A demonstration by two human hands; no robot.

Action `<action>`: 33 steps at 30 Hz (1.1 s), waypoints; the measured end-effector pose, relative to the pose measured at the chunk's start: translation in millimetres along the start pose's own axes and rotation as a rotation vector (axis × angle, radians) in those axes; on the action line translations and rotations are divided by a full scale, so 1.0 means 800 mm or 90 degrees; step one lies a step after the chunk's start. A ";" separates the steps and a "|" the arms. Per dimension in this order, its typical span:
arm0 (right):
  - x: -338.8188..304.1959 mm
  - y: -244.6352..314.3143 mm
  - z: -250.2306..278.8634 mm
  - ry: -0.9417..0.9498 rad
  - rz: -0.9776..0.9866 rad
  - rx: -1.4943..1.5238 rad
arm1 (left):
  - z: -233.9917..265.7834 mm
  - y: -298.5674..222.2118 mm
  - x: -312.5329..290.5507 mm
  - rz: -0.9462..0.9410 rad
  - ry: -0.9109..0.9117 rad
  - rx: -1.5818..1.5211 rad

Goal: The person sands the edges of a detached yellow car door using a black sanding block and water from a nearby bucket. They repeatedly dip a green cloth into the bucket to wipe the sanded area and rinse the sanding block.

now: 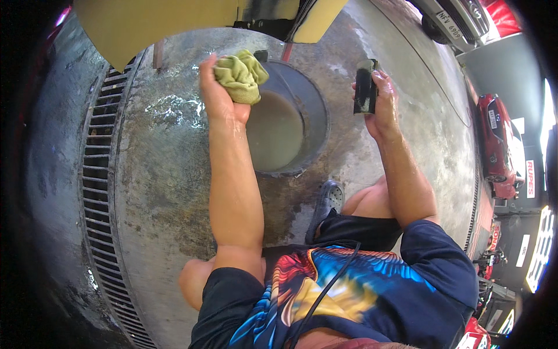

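Observation:
My left hand (pixel 218 93) is closed around a crumpled yellow-green cloth (pixel 241 78), raised over the left rim of a round dark tub (pixel 318 104). Murky grey water (pixel 278 131) stands in the tub. To the right of the tub, my right hand (pixel 383 104) grips a dark rectangular block (pixel 364 87) that looks like a sanding block, with the thumb along its right edge. Both hands and forearms look wet. A yellow panel (pixel 168 26) with dark patches hangs just beyond my hands.
A metal floor drain grate (pixel 99 174) runs along the left. The concrete floor (pixel 163 198) is wet in places. My shoe (pixel 330 198) stands just below the tub. A silver car (pixel 456 23) is at the far right, and a red car (pixel 497 139) stands further right.

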State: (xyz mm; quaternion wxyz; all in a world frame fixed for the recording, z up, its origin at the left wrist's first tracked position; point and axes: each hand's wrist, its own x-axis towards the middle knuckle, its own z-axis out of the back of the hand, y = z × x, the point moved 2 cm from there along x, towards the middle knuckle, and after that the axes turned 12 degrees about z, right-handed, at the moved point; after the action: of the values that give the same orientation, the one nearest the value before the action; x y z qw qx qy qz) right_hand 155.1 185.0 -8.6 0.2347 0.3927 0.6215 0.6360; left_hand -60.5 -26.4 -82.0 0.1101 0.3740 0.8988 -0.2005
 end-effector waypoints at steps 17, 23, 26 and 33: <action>0.007 -0.005 0.010 0.025 0.052 -0.177 | 0.090 0.067 0.050 0.099 -0.083 1.137; 0.001 -0.012 0.000 0.083 0.087 -0.229 | 0.081 0.060 0.039 0.092 -0.127 1.095; -0.002 -0.012 -0.003 0.084 0.073 -0.248 | 0.090 0.057 0.041 0.107 -0.064 1.131; -0.004 -0.013 -0.004 0.090 0.069 -0.231 | 0.062 0.054 0.021 -0.031 -0.006 1.146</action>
State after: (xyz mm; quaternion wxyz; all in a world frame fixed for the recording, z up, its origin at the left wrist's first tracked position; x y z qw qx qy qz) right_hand 152.4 181.4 -19.0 0.2229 0.3315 0.4897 0.7750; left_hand -39.0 -9.7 -144.1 -0.2249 0.2986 0.4088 -0.8325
